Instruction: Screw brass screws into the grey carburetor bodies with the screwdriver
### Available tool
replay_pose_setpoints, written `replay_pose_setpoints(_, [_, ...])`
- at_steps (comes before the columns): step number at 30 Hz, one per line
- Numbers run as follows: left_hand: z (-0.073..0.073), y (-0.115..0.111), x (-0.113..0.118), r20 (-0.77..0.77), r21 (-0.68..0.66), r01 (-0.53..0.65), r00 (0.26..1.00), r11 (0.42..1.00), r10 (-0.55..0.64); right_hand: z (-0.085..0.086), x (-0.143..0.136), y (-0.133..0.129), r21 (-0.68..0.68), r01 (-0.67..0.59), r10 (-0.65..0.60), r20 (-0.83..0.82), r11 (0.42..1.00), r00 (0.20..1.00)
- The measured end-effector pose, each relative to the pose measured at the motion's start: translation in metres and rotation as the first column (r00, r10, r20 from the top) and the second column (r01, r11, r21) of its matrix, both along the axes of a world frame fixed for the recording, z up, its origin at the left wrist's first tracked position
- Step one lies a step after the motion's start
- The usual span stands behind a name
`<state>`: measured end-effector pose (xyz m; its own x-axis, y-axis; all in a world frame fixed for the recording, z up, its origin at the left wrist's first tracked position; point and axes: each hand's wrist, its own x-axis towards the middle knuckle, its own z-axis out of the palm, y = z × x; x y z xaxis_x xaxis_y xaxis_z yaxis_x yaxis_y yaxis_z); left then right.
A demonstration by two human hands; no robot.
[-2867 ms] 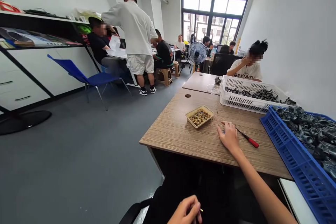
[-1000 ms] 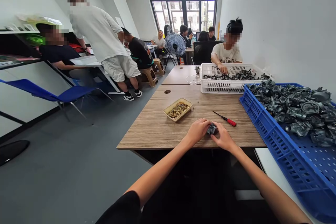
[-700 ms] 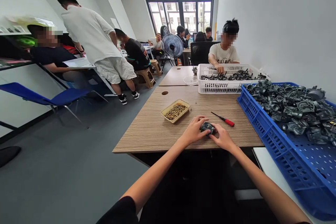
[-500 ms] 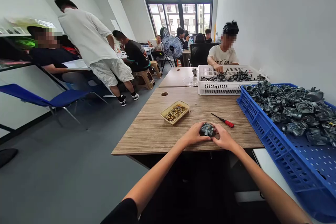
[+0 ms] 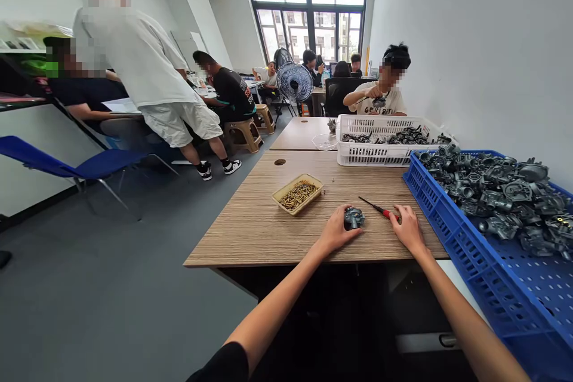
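My left hand [image 5: 336,231] is closed round a grey metal carburetor [image 5: 353,218], held at the table's near edge. To its right, my right hand [image 5: 408,228] has its thumb and fingers about the red handle end of a screwdriver [image 5: 381,210]. The screwdriver still lies on the tabletop, its dark shaft pointing to the far left; part of the handle is hidden by my fingers. Beyond my left hand stands a cream tray [image 5: 286,209] full of small brass-coloured parts.
A blue crate [image 5: 452,221] heaped with carburetors stands on the right. Behind it, a white basket [image 5: 371,158] holds more metal parts, and a co-worker [image 5: 380,101] sits there holding one. Small bits lie near the tray on the wooden table [image 5: 250,224].
My right hand has left the carburetor and moved right to the screwdriver handle. My left hand keeps the carburetor. The co-worker across has lifted a part from the white basket.
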<state>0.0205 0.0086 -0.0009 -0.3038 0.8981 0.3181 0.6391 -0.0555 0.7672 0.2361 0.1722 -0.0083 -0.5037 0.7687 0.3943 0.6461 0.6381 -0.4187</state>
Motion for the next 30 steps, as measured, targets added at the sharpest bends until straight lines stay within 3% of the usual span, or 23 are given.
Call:
replay_pose_setpoints(5, [-0.006, 0.008, 0.002, -0.045, 0.049, -0.047, 0.998, 0.998, 0.049, 0.006, 0.000, -0.006, -0.043, -0.027, 0.031, 0.101, 0.999, 0.994])
replay_pose_setpoints(15, [-0.018, 0.007, 0.001, -0.161, 0.109, -0.075, 0.983, 0.991, 0.092, 0.043, -0.002, -0.017, -0.208, -0.004, 0.060, 0.264, 0.978, 0.963])
replay_pose_setpoints(18, [-0.018, 0.006, 0.001, -0.168, 0.116, -0.073, 0.982, 0.991, 0.092, 0.067, 0.002, -0.019, -0.237, 0.005, 0.063, 0.281, 0.971, 0.958])
replay_pose_setpoints(25, [-0.014, 0.003, 0.003, -0.197, 0.098, -0.074, 0.976, 0.992, 0.092, 0.155, 0.025, -0.065, -0.128, -0.032, 0.067, 0.283, 0.991, 0.957])
replay_pose_setpoints(27, [-0.011, 0.003, 0.003, -0.205, 0.087, -0.078, 0.974, 0.993, 0.094, 0.170, 0.029, -0.082, -0.113, -0.058, 0.087, 0.276, 0.992, 0.957])
replay_pose_setpoints(30, [-0.008, 0.002, 0.004, -0.210, 0.082, -0.081, 0.973, 0.993, 0.097, 0.179, 0.027, -0.100, -0.132, -0.115, 0.152, 0.310, 0.984, 0.939])
